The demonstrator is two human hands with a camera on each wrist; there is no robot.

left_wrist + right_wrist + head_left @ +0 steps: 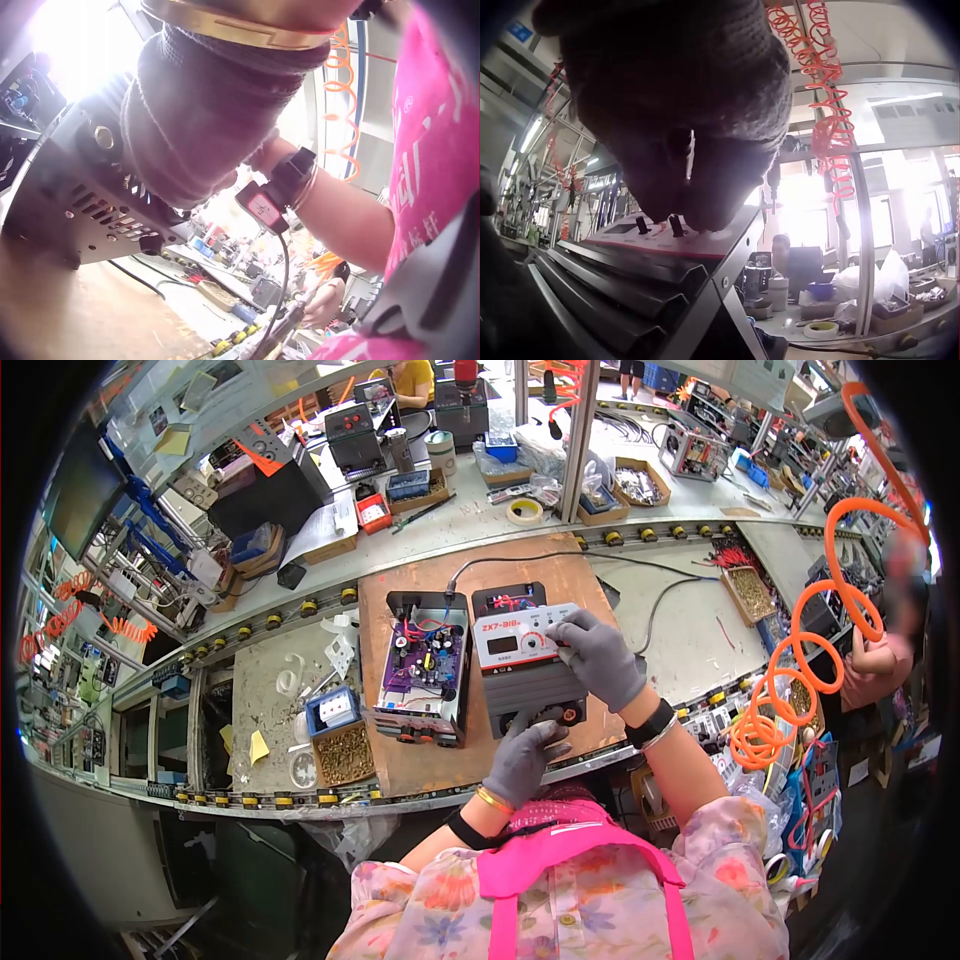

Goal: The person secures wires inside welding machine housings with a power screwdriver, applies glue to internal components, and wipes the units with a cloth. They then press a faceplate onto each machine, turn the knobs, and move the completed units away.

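Observation:
An inverter welding machine (530,680) with a black ribbed case and a white, red-edged control panel (515,640) lies on the brown board. My gloved right hand (600,660) brings its fingertips together on the panel's right part, beside a black knob (676,225). I cannot tell what lies between those fingertips. The gloved left hand (522,762) grips the machine's near end beside a round socket (571,715), with the slotted end plate (112,210) below it. Left of it stands an open machine (425,670) showing a purple circuit board (425,657).
The brown board (590,575) sits on a roller-edged bench. A black cable (560,554) crosses its far side. At the left are a blue bin (333,710) and a box of small brass-coloured parts (345,755). An orange coiled hose (790,690) hangs at the right.

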